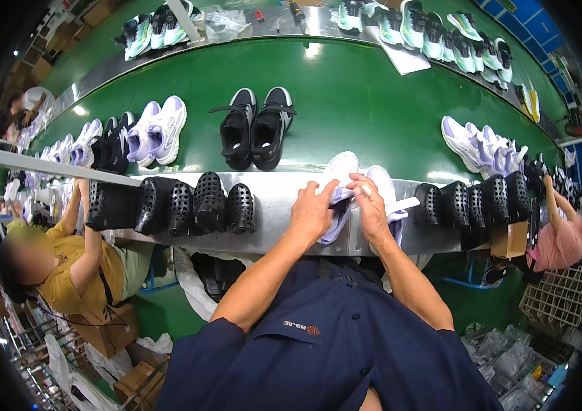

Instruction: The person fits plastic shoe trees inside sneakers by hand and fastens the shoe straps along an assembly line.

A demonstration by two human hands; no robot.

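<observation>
Along the table's (359,96) metal near edge, black perforated shoe forms (209,203) flank the workspace on both sides, the left group near the left hand (310,214). A pair of black sneakers (272,133) stands farther in, left of the hands; white-and-lavender sneakers line up toward the right end. At the middle of the near edge, a white-and-lavender sneaker (340,166) sits between and just beyond the hands. The left hand grips its side; the right hand's (373,214) bent fingers meet its opening, though whether they pinch anything I cannot tell.
</observation>
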